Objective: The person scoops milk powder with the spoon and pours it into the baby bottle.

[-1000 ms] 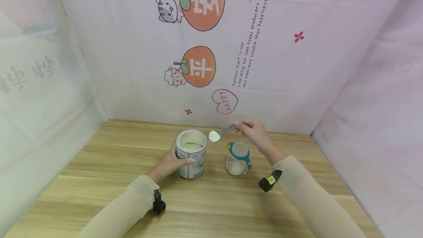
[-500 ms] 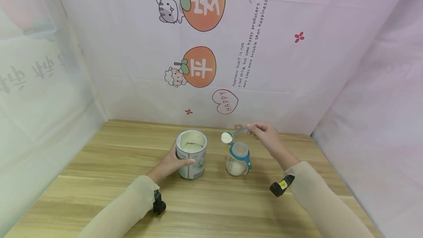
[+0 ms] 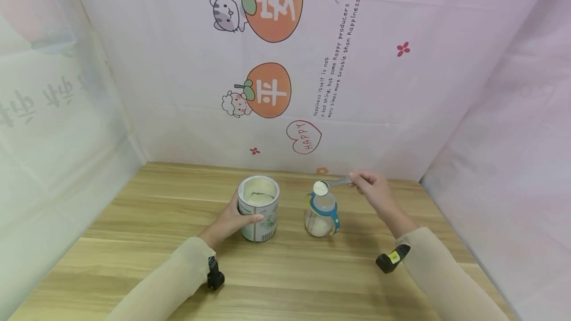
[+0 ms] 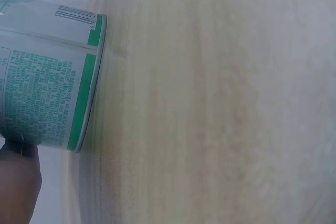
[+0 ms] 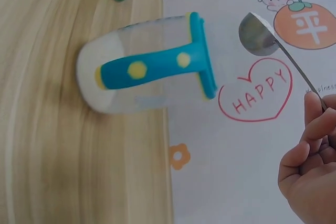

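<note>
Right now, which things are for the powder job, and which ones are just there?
For the job:
- spoon heaped with white powder, held in the right hand
- can, held in the left hand
- blue-rimmed cup

Just there:
- wall sheet with cartoons
- black gadgets by the wrists
- table underneath

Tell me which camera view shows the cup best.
The right wrist view: there the cup is large, side-on and whole. The head view shows it smaller, from above, with the spoon overlapping its top. The left wrist view catches only part of it, at the top edge.
</note>
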{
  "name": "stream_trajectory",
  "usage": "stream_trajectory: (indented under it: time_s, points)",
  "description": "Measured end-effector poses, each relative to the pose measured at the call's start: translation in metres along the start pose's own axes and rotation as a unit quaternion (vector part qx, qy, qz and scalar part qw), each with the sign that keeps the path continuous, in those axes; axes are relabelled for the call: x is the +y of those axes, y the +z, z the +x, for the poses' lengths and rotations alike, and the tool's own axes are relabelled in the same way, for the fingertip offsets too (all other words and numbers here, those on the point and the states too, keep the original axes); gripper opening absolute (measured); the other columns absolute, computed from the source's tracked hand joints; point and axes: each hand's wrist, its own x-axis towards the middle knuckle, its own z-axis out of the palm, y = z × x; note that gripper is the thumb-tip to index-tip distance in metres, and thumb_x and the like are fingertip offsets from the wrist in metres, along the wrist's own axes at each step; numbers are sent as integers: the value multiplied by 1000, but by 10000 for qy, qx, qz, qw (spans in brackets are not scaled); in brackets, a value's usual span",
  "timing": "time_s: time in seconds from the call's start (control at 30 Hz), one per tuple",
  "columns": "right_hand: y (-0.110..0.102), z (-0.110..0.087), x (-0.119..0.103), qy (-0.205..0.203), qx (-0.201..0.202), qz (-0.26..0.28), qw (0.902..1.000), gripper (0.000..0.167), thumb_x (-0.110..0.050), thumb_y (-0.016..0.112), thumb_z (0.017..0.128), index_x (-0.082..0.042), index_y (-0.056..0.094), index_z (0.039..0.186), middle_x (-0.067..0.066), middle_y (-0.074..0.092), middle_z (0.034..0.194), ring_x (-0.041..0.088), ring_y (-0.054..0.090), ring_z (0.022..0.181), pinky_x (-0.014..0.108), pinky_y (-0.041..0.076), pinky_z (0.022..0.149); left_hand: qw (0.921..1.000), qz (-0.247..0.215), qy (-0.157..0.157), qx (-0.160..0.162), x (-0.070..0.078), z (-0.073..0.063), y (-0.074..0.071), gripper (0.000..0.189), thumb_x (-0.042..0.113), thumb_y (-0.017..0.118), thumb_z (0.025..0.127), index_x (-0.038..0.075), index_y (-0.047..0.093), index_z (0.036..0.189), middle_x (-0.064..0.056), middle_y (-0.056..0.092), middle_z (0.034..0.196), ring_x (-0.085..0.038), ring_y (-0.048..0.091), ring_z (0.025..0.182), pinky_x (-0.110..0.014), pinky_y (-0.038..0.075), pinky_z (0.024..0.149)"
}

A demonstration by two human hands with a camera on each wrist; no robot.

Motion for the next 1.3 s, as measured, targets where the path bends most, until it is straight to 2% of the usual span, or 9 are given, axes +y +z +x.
stream_trajectory:
  time_s: [0.17,0.43,0.6,0.7,0.9,1.13,1.3]
  points:
    - [-1,-6,9,-7,153,-194,9997,47,-41,55,103,4,68,105,12,65,102,23,53,96,37,47,90,10000,-70,6,27,0,0,0,110,31,86,81,33,9,160,-9,34,156,-33,31,142,-62,16,116]
    - [-2,-11,19,-80,444,-472,9979,49,-45,55,102,0,71,109,9,68,97,19,54,89,28,48,77,9998,-183,60,-79,-4,3,0,109,31,86,81,34,11,160,-9,34,156,-33,31,142,-64,15,115]
    - [0,-14,20,-417,642,-682,9947,45,-43,55,103,-2,72,107,10,67,88,18,52,75,26,48,64,9996,-248,105,-121,-3,4,0,107,29,85,82,36,12,159,-7,35,156,-32,32,142,-63,15,116]
    - [1,-15,21,-655,751,-797,9918,42,-41,55,103,-3,73,104,10,67,87,18,51,72,26,46,60,9998,-201,10,-42,-2,3,0,108,30,86,81,38,12,159,-6,35,156,-31,31,142,-63,14,116]
    - [4,-18,24,-934,954,-831,9876,36,-36,57,103,-3,72,102,12,71,94,18,55,75,24,47,63,9997,-217,82,-79,-2,3,0,106,29,85,82,38,12,159,-6,34,156,-31,32,142,-63,16,115]
    - [9,-23,29,-1348,1205,-896,9794,29,-30,60,103,-5,73,98,3,66,79,15,45,58,24,39,48,9995,-230,184,-92,-4,4,0,106,28,85,82,38,13,158,-5,34,156,-31,33,142,-63,16,115]
    - [12,-24,32,-1628,1401,-1062,9709,24,-27,61,102,-6,73,96,0,65,78,15,46,60,22,38,50,9995,-228,202,-113,-4,4,-1,106,28,85,82,37,12,159,-5,34,156,-31,33,142,-63,16,116]
